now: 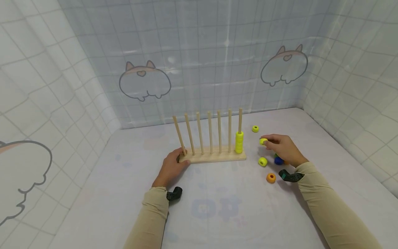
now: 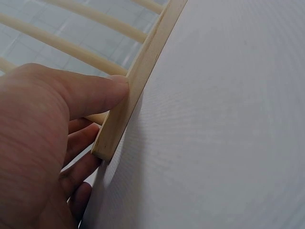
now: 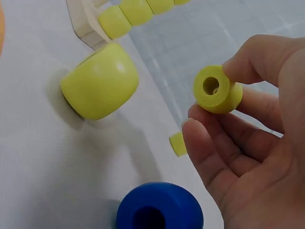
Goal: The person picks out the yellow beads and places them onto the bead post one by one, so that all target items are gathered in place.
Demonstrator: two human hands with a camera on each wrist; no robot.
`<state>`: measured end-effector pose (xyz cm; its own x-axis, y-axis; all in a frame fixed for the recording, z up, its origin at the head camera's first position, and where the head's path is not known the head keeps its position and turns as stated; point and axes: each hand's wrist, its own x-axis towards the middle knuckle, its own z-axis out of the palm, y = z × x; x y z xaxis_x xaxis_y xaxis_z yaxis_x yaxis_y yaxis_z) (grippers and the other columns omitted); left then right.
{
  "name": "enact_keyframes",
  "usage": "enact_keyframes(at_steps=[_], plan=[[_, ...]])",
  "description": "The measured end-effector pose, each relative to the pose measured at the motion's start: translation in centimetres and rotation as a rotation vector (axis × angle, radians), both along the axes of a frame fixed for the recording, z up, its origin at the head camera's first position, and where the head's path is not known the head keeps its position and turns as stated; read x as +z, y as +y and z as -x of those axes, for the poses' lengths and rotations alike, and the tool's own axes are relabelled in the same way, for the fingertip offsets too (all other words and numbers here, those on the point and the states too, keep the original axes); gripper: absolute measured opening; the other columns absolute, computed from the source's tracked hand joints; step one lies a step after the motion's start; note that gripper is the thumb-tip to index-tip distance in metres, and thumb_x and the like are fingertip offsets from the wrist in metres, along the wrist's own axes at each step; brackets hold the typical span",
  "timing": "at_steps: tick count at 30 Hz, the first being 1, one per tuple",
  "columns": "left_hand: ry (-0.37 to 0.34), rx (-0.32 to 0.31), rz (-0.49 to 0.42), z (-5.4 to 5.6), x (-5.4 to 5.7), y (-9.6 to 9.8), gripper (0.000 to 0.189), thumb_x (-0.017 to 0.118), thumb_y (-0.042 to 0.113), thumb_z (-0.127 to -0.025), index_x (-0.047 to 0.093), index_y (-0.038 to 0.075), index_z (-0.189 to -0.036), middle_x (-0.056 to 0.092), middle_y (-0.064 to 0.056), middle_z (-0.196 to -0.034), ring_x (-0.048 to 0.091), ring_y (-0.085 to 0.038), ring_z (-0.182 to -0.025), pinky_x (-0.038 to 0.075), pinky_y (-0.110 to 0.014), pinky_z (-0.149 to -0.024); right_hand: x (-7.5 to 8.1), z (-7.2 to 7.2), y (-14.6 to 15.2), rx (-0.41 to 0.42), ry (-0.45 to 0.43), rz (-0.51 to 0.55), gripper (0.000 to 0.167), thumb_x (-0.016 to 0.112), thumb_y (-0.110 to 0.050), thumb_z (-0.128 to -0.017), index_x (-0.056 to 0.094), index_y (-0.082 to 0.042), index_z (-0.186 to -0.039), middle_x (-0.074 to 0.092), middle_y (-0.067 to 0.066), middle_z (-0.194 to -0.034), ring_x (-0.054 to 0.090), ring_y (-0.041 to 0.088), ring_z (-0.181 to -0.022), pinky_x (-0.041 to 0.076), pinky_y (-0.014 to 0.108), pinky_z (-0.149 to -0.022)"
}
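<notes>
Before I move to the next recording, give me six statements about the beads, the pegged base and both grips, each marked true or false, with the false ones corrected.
1. The right grip pinches a yellow bead. True.
2. The left grip holds one end of the wooden base. True.
3. The yellow stack stands at the end held by the left grip. False: it stands at the opposite end.
4. The pegs number five. False: there are seven.
5. An orange bead lies on the table. True.
6. The blue bead is threaded on a peg. False: it is off the pegs, near the right grip.
</notes>
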<state>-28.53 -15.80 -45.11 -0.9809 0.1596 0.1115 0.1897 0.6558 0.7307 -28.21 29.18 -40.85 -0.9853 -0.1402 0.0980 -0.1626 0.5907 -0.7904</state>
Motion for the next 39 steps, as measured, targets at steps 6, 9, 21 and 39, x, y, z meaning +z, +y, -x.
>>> enact_keyframes(at_steps=[6, 9, 21, 39], plan=[[0.008, -0.005, -0.011, 0.02, 0.05, 0.02, 0.055, 0.072, 0.025, -0.094, 0.054, 0.009, -0.143, 0.047, -0.016, -0.15, 0.039, -0.035, -0.14, 0.034, -0.051, -0.114, -0.16, 0.11, 0.0, -0.016, 0.008, -0.006, 0.042, 0.059, -0.038, -0.102, 0.063, -0.013, -0.134, 0.062, 0.013, -0.132, 0.056, 0.031, -0.116, 0.045, 0.05, -0.097], [0.002, -0.006, -0.016, 0.04, 0.02, 0.0, 0.055, 0.072, 0.025, -0.094, 0.054, 0.009, -0.143, 0.046, -0.015, -0.15, 0.039, -0.035, -0.14, 0.034, -0.05, -0.114, -0.1, 0.05, -0.1, -0.016, -0.001, 0.002, 0.042, 0.06, -0.038, -0.101, 0.063, -0.013, -0.134, 0.062, 0.012, -0.132, 0.056, 0.031, -0.117, 0.045, 0.05, -0.098], [0.004, -0.007, -0.011, 0.15, -0.07, -0.08, 0.054, 0.072, 0.025, -0.093, 0.055, 0.01, -0.142, 0.048, -0.015, -0.15, 0.04, -0.035, -0.14, 0.034, -0.05, -0.113, 0.13, 0.02, -0.42, -0.011, -0.017, 0.051, 0.045, 0.063, -0.035, -0.1, 0.061, -0.009, -0.136, 0.067, 0.011, -0.124, 0.066, 0.027, -0.103, 0.049, 0.038, -0.09], [0.004, -0.002, -0.009, 0.01, 0.16, 0.0, 0.056, 0.072, 0.024, -0.093, 0.054, 0.008, -0.144, 0.047, -0.016, -0.15, 0.04, -0.035, -0.14, 0.033, -0.05, -0.114, 0.23, -0.11, -0.84, -0.048, 0.017, 0.07, 0.053, 0.066, -0.033, -0.098, 0.055, -0.005, -0.143, 0.062, 0.014, -0.126, 0.057, 0.027, -0.109, 0.048, 0.022, -0.08]])
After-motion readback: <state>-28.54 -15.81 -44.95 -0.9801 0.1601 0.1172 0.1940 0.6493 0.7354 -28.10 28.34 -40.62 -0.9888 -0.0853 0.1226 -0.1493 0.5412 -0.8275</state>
